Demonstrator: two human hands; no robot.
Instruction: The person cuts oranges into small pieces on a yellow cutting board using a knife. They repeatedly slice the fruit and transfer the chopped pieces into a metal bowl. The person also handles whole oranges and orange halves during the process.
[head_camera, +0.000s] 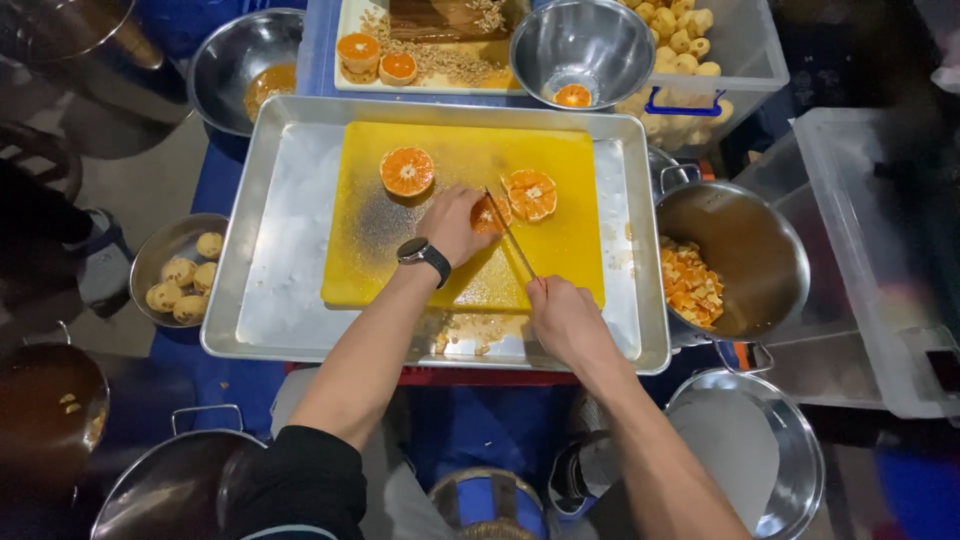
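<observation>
A yellow cutting board (560, 250) lies in a large metal tray (290, 230). My left hand (452, 224), with a black watch on the wrist, presses down on an orange piece (492, 215) at the board's middle. My right hand (565, 317) grips a knife (513, 240) whose thin blade reaches up to that orange piece. Two orange halves lie cut side up on the board: one (407, 171) to the left, one (532, 193) just right of my left hand.
A pot (745, 240) with cut orange chunks stands right of the tray. A steel bowl (582, 45) holding an orange half, a tray (350, 20) with orange halves and seeds, a bowl of juice (235, 60), a bowl of peeled fruit (165, 250) and plastic tubs surround it.
</observation>
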